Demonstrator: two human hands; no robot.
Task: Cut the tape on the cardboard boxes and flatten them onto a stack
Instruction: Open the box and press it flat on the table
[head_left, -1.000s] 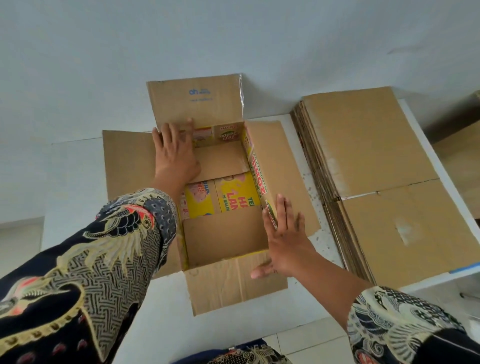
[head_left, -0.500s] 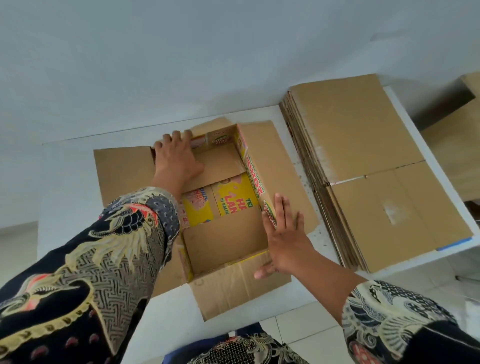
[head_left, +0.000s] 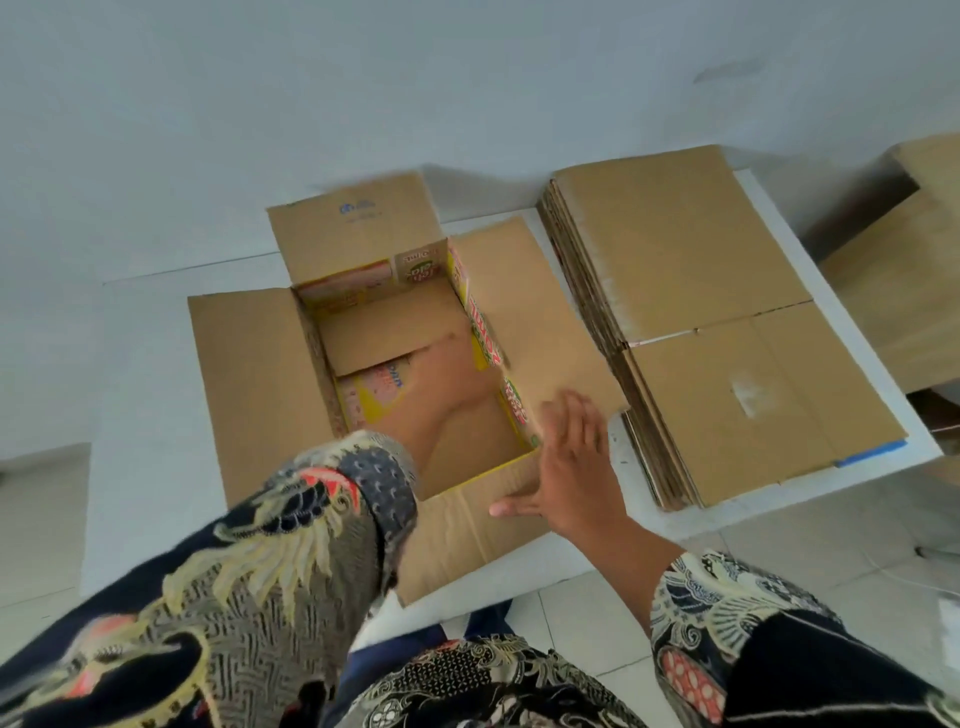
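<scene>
An open cardboard box (head_left: 249, 374) stands on the white table (head_left: 150, 415), its four flaps spread and yellow print showing inside. My left hand (head_left: 449, 389) reaches down inside the box toward its bottom flaps; it is motion-blurred and its fingers cannot be made out. My right hand (head_left: 569, 462) lies flat with straight fingers on the box's near right corner, over the right and near flaps. A thick stack of flattened cardboard (head_left: 701, 312) lies to the right of the box.
More cardboard boxes (head_left: 904, 270) stand beyond the table's right edge. A strip of blue tape (head_left: 872, 453) shows at the stack's near right corner. A pale wall rises right behind the table. Tiled floor lies below the near edge.
My left hand left the far rim and dropped into the box. The far flap, pushed down half a second ago, stands up again. My right hand stayed at the near right corner.
</scene>
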